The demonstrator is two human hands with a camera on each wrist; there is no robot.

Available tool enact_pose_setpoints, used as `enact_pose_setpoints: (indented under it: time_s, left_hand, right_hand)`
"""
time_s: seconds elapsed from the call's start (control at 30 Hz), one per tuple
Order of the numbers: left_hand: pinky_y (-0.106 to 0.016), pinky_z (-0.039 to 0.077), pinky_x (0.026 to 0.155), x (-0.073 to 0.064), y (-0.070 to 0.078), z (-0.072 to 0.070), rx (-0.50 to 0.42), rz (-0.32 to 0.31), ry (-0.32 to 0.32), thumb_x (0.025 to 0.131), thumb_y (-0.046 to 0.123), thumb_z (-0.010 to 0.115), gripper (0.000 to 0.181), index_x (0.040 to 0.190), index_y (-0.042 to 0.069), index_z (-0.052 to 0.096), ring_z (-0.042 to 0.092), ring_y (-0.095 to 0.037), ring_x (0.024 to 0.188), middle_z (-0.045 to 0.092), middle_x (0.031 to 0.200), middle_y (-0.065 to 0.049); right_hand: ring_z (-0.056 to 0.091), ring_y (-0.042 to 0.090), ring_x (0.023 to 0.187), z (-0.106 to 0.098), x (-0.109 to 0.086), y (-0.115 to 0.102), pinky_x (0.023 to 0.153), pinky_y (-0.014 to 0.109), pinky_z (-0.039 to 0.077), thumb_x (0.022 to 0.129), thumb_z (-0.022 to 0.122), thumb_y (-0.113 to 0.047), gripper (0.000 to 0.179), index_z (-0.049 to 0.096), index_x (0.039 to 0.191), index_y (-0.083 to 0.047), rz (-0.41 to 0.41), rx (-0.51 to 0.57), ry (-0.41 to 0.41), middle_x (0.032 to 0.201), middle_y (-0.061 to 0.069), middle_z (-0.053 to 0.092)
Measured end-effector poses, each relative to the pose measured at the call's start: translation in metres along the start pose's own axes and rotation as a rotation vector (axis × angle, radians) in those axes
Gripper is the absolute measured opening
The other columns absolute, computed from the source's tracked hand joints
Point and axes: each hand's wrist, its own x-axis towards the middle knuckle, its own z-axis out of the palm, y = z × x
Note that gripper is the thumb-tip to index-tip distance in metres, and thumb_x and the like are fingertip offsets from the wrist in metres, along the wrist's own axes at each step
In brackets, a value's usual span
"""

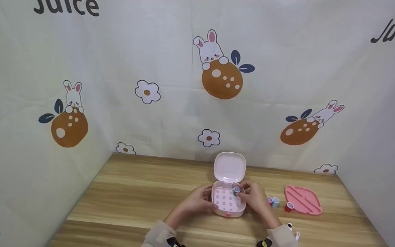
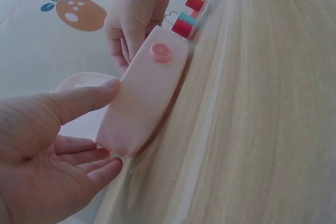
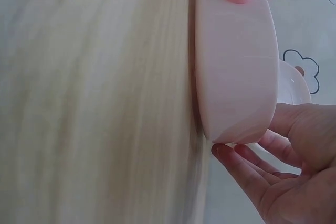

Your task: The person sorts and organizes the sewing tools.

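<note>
A small pink box [image 1: 228,213] stands on the table, its lid [image 1: 230,167] raised at the back and little prints dotting its inner floor. At the box's left front corner my left hand [image 1: 197,200] holds it, thumb on the rim and fingers along the side, as the left wrist view shows. Inside the right rim, my right hand [image 1: 255,197] pinches a small blue tub [image 1: 237,190] between thumb and index finger. The right wrist view has that hand [image 3: 299,166] with fingers outside the box wall [image 3: 236,66], which hides the tub.
Right of the box stand a light blue tub [image 1: 275,202], a red tub [image 1: 269,200] and another red tub [image 1: 289,207]. A pink plate with diagonal slots [image 1: 303,200] lies beyond them. Small white pieces [image 1: 289,226] sit beside the right sleeve. A printed cloth [image 1: 170,120] closes the back.
</note>
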Motion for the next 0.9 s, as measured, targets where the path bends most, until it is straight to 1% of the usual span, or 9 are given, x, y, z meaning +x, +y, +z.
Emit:
enact_pose_setpoints:
  time_s: [0.07,0.13,0.27,0.37,0.57,0.7,0.9]
  left_hand:
    - [-0.056,0.044,0.119,0.000,0.000,0.000,0.004,-0.001,0.002,0.083,-0.011,0.075,0.080,0.155,-0.009,0.041,0.044,-0.049,0.147,0.046,0.157,-0.033]
    - [-0.056,0.043,0.119,0.000,-0.001,0.000,0.012,-0.001,0.006,0.082,-0.011,0.075,0.080,0.155,-0.009,0.042,0.044,-0.049,0.147,0.046,0.157,-0.033]
    - [-0.057,0.039,0.121,0.001,-0.003,0.000,0.014,0.033,0.008,0.080,-0.014,0.074,0.081,0.152,-0.016,0.039,0.042,-0.052,0.147,0.044,0.156,-0.038]
    - [-0.057,0.037,0.122,0.001,-0.004,0.000,0.011,0.045,0.011,0.079,-0.015,0.074,0.082,0.152,-0.019,0.036,0.040,-0.054,0.147,0.042,0.155,-0.041]
    - [-0.056,0.039,0.122,0.000,-0.001,0.000,0.034,0.015,0.022,0.080,-0.014,0.075,0.082,0.153,-0.016,0.038,0.042,-0.052,0.147,0.042,0.157,-0.037]
    - [-0.056,0.040,0.121,0.000,0.000,0.000,0.040,0.012,0.024,0.079,-0.015,0.075,0.082,0.153,-0.016,0.038,0.042,-0.053,0.147,0.041,0.158,-0.037]
    - [-0.055,0.039,0.122,0.001,-0.001,0.000,0.031,0.014,0.026,0.079,-0.015,0.075,0.082,0.153,-0.015,0.039,0.043,-0.051,0.147,0.042,0.158,-0.035]
  right_hand:
    - [0.072,0.027,0.085,-0.001,-0.001,0.000,0.074,0.035,0.065,0.080,0.081,0.009,0.019,0.070,0.095,0.003,-0.006,0.005,0.003,0.096,0.013,0.073]
    - [0.073,0.028,0.085,-0.002,-0.003,0.000,0.072,0.034,0.065,0.080,0.082,0.009,0.019,0.070,0.095,0.004,-0.014,0.006,0.006,0.096,0.014,0.074]
    - [0.076,0.032,0.086,-0.006,-0.005,-0.001,0.072,0.035,0.066,0.080,0.082,0.008,0.020,0.070,0.096,0.006,-0.010,0.028,0.001,0.095,0.015,0.074]
    - [0.077,0.034,0.087,-0.009,-0.006,-0.001,0.073,0.035,0.067,0.081,0.082,0.008,0.020,0.070,0.098,0.008,0.005,0.049,-0.003,0.094,0.016,0.074]
    - [0.076,0.035,0.086,-0.013,-0.009,-0.001,0.071,0.033,0.066,0.081,0.081,0.008,0.020,0.071,0.097,0.009,-0.004,0.057,-0.001,0.093,0.017,0.072]
    - [0.076,0.033,0.085,-0.017,-0.012,-0.001,0.070,0.030,0.065,0.081,0.082,0.007,0.020,0.072,0.098,0.008,0.002,0.067,-0.001,0.092,0.015,0.072]
    - [0.076,0.036,0.086,-0.025,-0.016,-0.002,0.069,0.027,0.064,0.082,0.080,0.007,0.020,0.072,0.100,0.010,-0.030,0.069,0.000,0.092,0.016,0.071]
